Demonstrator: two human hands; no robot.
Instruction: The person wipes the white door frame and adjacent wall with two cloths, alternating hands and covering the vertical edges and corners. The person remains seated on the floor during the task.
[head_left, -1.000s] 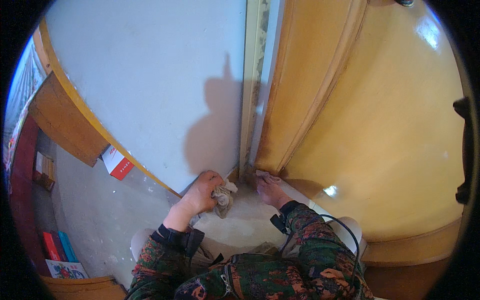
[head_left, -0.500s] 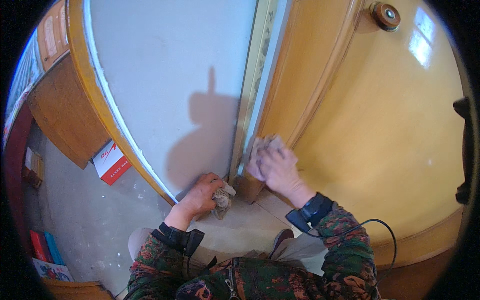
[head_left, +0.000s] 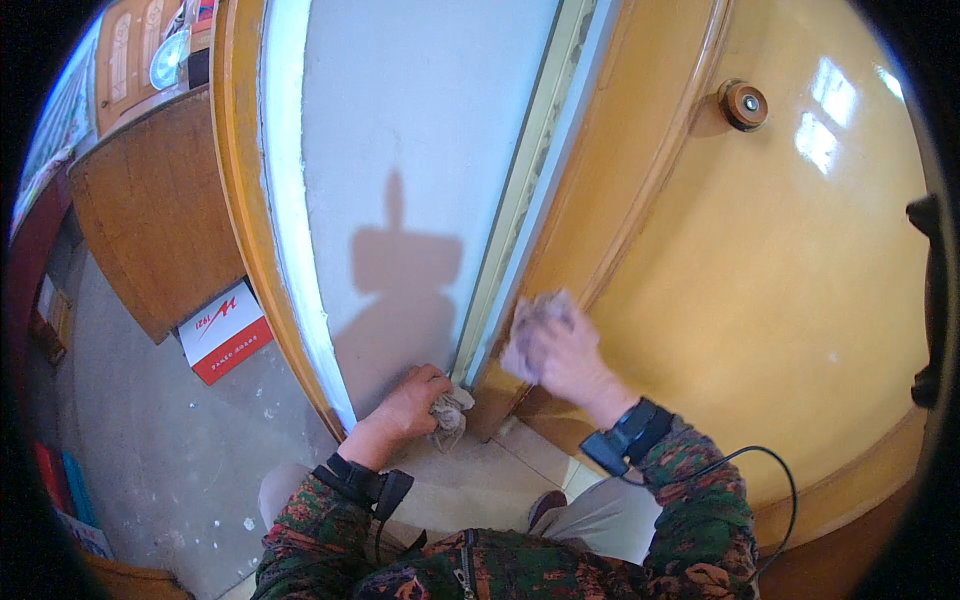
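My right hand (head_left: 573,362) presses a crumpled greyish cloth (head_left: 530,325) against the wooden door frame (head_left: 560,250), with the fingers bent over it and blurred by motion. Low down at the bottom of the white wall (head_left: 400,120), my left hand (head_left: 408,405) grips a second crumpled pale cloth (head_left: 452,410). Part of that cloth hangs below the fingers. A pale metallic strip (head_left: 510,210) runs up between the wall and the wooden frame, its lower end near my left hand. Both wrists wear black straps with small boxes.
To the right is a glossy yellow wooden door (head_left: 740,300) with a round knob (head_left: 744,105). Left of the wall stand a brown wooden panel (head_left: 160,210) and a red-and-white box (head_left: 226,335) on the grey floor (head_left: 240,440). A cable (head_left: 765,450) loops from my right wrist.
The view has shifted, so the wall and the door knob sit differently in it. My right hand with its cloth has moved slightly along the door frame; the left still holds its cloth low.
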